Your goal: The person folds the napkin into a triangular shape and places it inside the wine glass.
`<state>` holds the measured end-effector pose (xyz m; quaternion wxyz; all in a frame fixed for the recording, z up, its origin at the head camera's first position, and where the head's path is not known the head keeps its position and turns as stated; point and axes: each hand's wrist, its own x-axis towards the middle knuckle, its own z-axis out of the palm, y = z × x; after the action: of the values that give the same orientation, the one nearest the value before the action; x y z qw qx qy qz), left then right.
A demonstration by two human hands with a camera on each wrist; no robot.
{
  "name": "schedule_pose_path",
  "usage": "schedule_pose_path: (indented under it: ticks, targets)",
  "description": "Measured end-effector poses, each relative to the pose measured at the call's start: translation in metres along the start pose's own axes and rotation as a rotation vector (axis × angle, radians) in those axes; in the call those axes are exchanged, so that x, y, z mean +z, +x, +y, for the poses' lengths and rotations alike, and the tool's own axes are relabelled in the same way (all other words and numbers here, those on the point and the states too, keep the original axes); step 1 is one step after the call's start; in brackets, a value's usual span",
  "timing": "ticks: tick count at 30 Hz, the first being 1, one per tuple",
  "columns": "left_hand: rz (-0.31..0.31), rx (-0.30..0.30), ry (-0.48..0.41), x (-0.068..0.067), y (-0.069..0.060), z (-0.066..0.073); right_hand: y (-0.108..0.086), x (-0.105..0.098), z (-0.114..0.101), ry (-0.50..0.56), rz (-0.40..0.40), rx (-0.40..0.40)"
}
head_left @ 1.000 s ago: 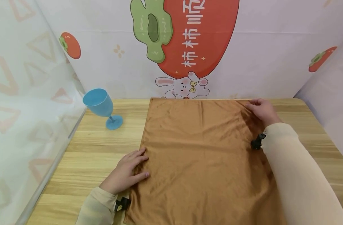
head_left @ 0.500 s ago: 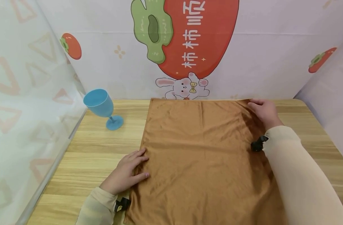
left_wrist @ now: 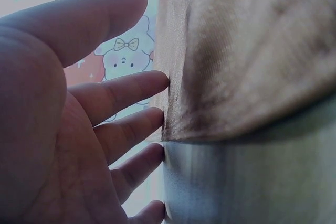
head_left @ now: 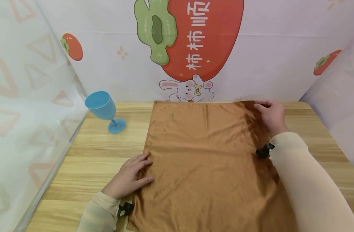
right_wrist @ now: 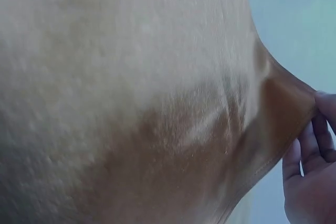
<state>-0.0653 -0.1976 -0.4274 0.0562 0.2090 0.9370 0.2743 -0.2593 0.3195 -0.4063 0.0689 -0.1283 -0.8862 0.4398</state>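
Note:
A brown satiny cloth lies spread over the table, with light creases across it. At its far right corner my right hand pinches the fabric between thumb and fingers; in the right wrist view that corner of the cloth is drawn up to a point. My left hand rests on the cloth's left edge with its fingers spread. Seen from the left wrist, the fingertips touch the cloth's edge and the table beside it, and the thumb stands apart.
A blue plastic goblet stands on the wooden table left of the cloth. Behind the table hangs a white printed backdrop with a persimmon and a rabbit. A pale patterned curtain borders the left side.
My right hand has lifted the cloth's far right corner slightly, and the fabric near it shows deeper folds. The left hand keeps its place on the edge.

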Motion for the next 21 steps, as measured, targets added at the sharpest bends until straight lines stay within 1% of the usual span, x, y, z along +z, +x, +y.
schedule_pose_path:
  ticks: [1, 4, 8, 12, 15, 18, 21]
  targets:
    - [0.000, 0.001, 0.000, 0.000, 0.000, 0.000, -0.001, 0.000, -0.001, 0.001, 0.013, -0.003]
    - [0.002, 0.005, -0.001, 0.001, 0.000, -0.001, -0.004, 0.001, -0.006, 0.055, 0.034, -0.013]
    - [0.002, 0.009, -0.001, 0.002, 0.000, -0.002, -0.010, 0.002, -0.015, 0.125, 0.015, -0.001]
    - [0.003, 0.020, 0.006, 0.002, 0.001, -0.001, -0.021, 0.003, -0.023, 0.078, 0.004, 0.011]
    - [0.009, 0.018, 0.008, 0.001, 0.000, -0.001, -0.030, 0.007, -0.029, 0.072, 0.006, -0.004]
    - [0.011, 0.007, 0.003, 0.000, -0.001, -0.001, -0.039, 0.010, -0.034, 0.101, -0.011, -0.026]
    - [0.006, -0.004, -0.009, 0.001, -0.001, -0.001, -0.049, 0.015, -0.038, 0.135, -0.048, -0.046]
